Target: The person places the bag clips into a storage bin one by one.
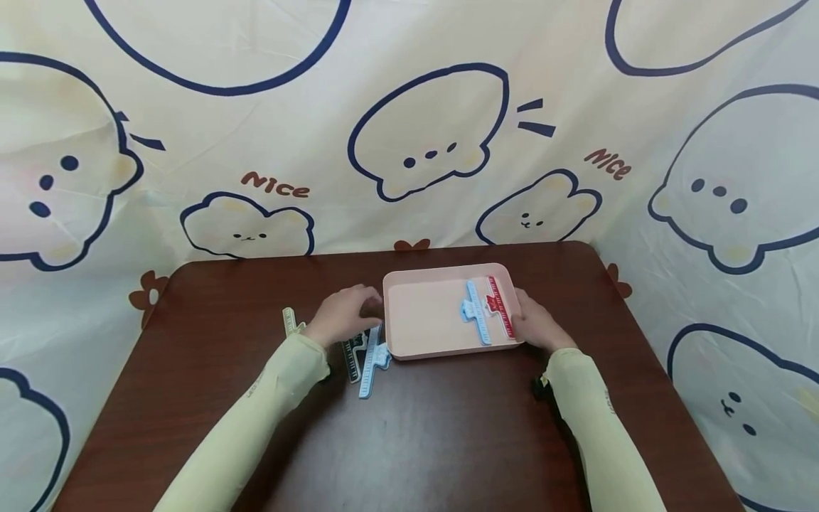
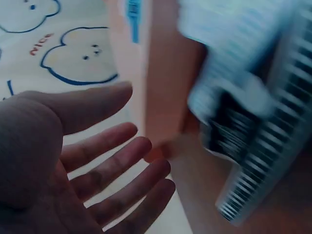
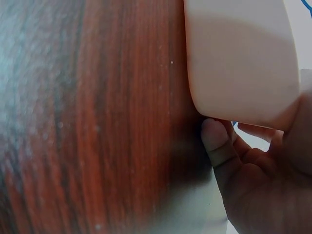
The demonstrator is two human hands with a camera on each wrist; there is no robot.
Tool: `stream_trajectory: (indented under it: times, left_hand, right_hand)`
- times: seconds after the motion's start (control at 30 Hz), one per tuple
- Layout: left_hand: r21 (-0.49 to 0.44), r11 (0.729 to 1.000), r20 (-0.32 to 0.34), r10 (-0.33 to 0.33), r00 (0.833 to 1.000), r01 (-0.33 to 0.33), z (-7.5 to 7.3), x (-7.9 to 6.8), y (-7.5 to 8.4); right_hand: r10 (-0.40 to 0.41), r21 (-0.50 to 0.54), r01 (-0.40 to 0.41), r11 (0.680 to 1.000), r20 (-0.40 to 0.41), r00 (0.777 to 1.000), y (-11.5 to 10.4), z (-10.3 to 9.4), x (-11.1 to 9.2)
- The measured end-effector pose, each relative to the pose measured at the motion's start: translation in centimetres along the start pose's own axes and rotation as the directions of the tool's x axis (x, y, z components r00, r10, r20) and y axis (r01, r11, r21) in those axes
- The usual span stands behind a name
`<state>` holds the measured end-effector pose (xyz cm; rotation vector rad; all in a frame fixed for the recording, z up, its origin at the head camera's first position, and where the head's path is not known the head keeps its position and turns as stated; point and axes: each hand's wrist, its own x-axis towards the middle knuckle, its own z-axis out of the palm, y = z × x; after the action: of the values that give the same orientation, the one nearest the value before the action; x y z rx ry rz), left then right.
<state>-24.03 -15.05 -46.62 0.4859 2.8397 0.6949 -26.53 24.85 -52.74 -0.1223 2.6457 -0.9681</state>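
Note:
A pink tray (image 1: 422,313) lies on the table. Inside, toward its right end, are a light blue ruler (image 1: 475,311) and a red ruler (image 1: 502,306), each with a shaped piece at its middle. My right hand (image 1: 537,323) grips the tray's right end, thumb by the near corner. At the tray's left edge my left hand (image 1: 345,316) hovers with loosely bent fingers and holds nothing. Below it lie a second blue ruler (image 1: 369,370) and a dark green ruler (image 1: 351,359), partly covered by the hand; both look blurred in the left wrist view.
A pale yellow-green ruler (image 1: 289,320) sticks out on the far side of the left wrist, its lower part hidden. The dark brown table (image 1: 448,434) reaches back to a cream curtain (image 1: 409,213) with cartoon prints, which also hangs along both sides.

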Motion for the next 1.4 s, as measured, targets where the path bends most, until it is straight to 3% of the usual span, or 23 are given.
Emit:
stream_trajectory:
  times: [0.23,0.37,0.63,0.87,1.17,1.4]
  left_hand:
    - [0.078,0.991,0.087,0.098,0.991,-0.105,1.3,-2.5,-1.5]
    - [0.107,0.983,0.095,0.136,0.986,-0.146,2.3,-3.1,-1.6]
    - [0.17,0.969,0.056,0.171,0.984,-0.178,2.7,-3.2,-2.0]
    - [0.276,0.953,0.012,0.124,0.992,-0.123,2.0,-3.1,-3.0]
    - [0.215,0.959,0.042,0.178,0.983,-0.183,1.6,-3.0,-3.8]
    - [0.203,0.965,0.047,0.158,0.986,-0.164,1.2,-2.8,-4.7]
  right_hand:
    - [0.013,0.001,-0.013,1.0,0.003,1.0,0.1,-0.1,0.1]
    - [0.022,0.003,-0.022,1.0,0.004,1.0,0.1,0.0,0.1]
    - [0.021,0.003,-0.021,1.0,-0.005,1.0,0.0,0.0,0.1]
    - [0.019,0.002,-0.019,1.0,-0.001,1.0,0.1,0.0,0.1]
    - [-0.009,-0.012,0.009,1.0,0.004,1.0,0.1,-0.4,-0.3]
    - [0.003,0.0,-0.003,1.0,0.003,1.0,0.0,-0.2,0.0]
